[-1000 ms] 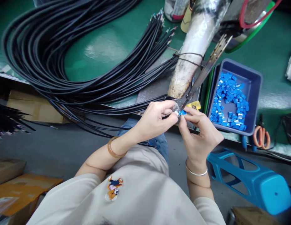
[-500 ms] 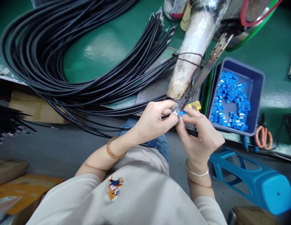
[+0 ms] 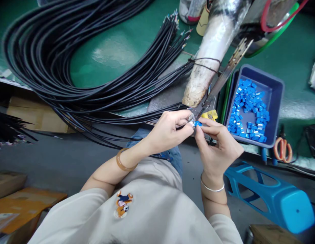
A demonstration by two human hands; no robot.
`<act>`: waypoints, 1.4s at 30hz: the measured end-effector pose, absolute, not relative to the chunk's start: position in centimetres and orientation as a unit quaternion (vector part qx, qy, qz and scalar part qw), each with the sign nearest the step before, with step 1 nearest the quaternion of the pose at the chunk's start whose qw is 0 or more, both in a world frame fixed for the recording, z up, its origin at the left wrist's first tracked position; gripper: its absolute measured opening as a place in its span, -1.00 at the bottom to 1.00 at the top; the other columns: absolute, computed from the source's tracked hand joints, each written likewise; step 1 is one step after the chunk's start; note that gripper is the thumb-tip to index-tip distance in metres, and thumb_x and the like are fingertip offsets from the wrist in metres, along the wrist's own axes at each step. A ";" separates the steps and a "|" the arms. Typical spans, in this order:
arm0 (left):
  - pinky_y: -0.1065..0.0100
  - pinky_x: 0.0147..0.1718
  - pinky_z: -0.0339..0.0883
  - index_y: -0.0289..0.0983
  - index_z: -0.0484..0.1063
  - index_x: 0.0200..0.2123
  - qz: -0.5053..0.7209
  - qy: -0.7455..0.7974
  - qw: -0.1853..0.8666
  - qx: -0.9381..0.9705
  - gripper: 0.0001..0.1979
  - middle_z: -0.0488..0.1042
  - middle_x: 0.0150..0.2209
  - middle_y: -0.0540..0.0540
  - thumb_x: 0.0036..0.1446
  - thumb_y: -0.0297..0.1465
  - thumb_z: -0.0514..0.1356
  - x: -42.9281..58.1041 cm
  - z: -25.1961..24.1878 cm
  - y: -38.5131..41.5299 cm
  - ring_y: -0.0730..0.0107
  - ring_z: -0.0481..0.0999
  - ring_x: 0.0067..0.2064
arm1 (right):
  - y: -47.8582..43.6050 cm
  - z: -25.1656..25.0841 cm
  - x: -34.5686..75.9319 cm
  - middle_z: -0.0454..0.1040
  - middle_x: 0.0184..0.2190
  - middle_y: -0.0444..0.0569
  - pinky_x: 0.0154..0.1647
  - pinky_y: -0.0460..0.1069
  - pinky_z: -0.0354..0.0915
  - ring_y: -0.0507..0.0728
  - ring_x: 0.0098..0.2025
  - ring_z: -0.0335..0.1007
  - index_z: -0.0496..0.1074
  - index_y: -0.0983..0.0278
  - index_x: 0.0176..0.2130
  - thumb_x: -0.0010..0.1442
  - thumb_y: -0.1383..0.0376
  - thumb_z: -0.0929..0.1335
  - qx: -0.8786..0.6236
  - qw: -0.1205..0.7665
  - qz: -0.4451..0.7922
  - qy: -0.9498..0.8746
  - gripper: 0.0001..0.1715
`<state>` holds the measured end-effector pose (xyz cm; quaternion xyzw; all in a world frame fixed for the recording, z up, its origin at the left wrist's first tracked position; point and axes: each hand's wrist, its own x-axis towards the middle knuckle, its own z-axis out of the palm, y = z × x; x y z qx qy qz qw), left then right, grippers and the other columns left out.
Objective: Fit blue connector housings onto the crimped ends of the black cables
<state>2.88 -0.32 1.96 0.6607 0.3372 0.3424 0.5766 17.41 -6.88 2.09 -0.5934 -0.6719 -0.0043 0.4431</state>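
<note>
My left hand point(image 3: 172, 130) pinches the end of a black cable close to the bench edge, just below the nozzle of a white wrapped tube point(image 3: 204, 64). Facing it, my right hand point(image 3: 215, 144) has its thumb and forefinger closed on a small blue connector point(image 3: 197, 124). The connector meets the cable end between my fingertips; how far the wires sit inside it is hidden. A long bundle of black cables point(image 3: 101, 89) with stripped, coloured wire ends curves across the bench to the left.
A grey-blue tray point(image 3: 275, 91) of loose blue connectors stands at right. Orange-handled scissors point(image 3: 282, 149) lie near the edge. A perforated metal strip point(image 3: 228, 67) slants down beside the tube. A blue stool point(image 3: 271, 196) and cardboard boxes point(image 3: 25, 206) are on the floor.
The right thumb has shifted slightly right, so more of the blue connector shows. Both hands stay together at the same spot; the whole view has shifted a little.
</note>
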 end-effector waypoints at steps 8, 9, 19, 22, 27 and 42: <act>0.44 -0.53 -0.09 -0.28 0.23 -0.47 0.341 0.362 0.545 0.675 -0.85 0.00 -0.55 0.11 0.16 -0.49 0.06 3.2 1.8 -0.2 0.58 0.00 -0.51 | -6.6 2.0 17.5 0.66 -0.21 -0.10 -0.25 -0.05 0.55 0.09 -0.20 0.64 0.48 0.21 -0.27 0.17 0.43 0.45 -0.594 0.431 -0.041 -0.678 -0.87; 0.44 -0.53 -0.09 -0.28 0.22 -0.47 0.343 0.363 0.541 0.676 -0.85 0.00 -0.56 0.11 0.16 -0.49 0.06 3.2 1.8 -0.2 0.59 -0.01 -0.51 | -6.6 1.9 17.5 0.66 -0.21 -0.10 -0.25 -0.05 0.55 0.09 -0.20 0.64 0.48 0.21 -0.27 0.17 0.43 0.45 -0.594 0.431 -0.039 -0.678 -0.87; 0.45 -0.53 -0.06 -0.26 0.17 -0.47 0.379 0.332 0.478 0.719 -0.84 0.00 -0.59 0.16 0.15 -0.48 0.09 3.2 2.2 -0.1 0.62 -0.02 -0.55 | -6.5 2.6 17.4 0.65 -0.21 -0.13 -0.16 -0.04 0.53 0.08 -0.18 0.63 0.51 0.19 -0.26 0.14 0.46 0.47 -0.586 0.438 -0.043 -0.680 -0.81; 0.45 -0.54 -0.05 -0.25 0.16 -0.47 0.380 0.333 0.470 0.724 -0.83 0.00 -0.59 0.17 0.15 -0.48 0.09 3.1 2.4 -0.2 0.62 -0.03 -0.56 | -6.6 2.7 17.4 0.66 -0.19 -0.12 -0.15 -0.03 0.53 0.09 -0.17 0.64 0.50 0.18 -0.26 0.14 0.45 0.47 -0.583 0.421 -0.052 -0.693 -0.80; 0.45 -0.54 -0.07 -0.25 0.17 -0.47 0.339 0.335 0.492 0.728 -0.83 0.00 -0.60 0.16 0.17 -0.49 0.08 2.6 2.3 -0.4 0.61 -0.03 -0.55 | -7.1 2.7 17.4 0.66 -0.16 -0.10 -0.20 -0.10 0.50 0.07 -0.20 0.64 0.43 0.20 -0.27 0.13 0.48 0.48 -0.572 0.379 -0.080 -0.723 -0.77; 0.49 -0.48 0.14 -0.36 0.47 -0.24 0.392 0.267 0.387 0.790 -0.88 0.37 -0.52 0.06 0.21 -0.52 0.13 2.1 1.1 -2.3 0.60 0.22 -0.52 | -7.5 2.4 18.2 0.31 -0.67 -0.36 -0.72 -0.19 0.10 -0.11 -0.73 0.14 0.27 0.21 -0.28 0.33 0.21 0.36 -0.603 0.485 0.312 -0.551 -0.81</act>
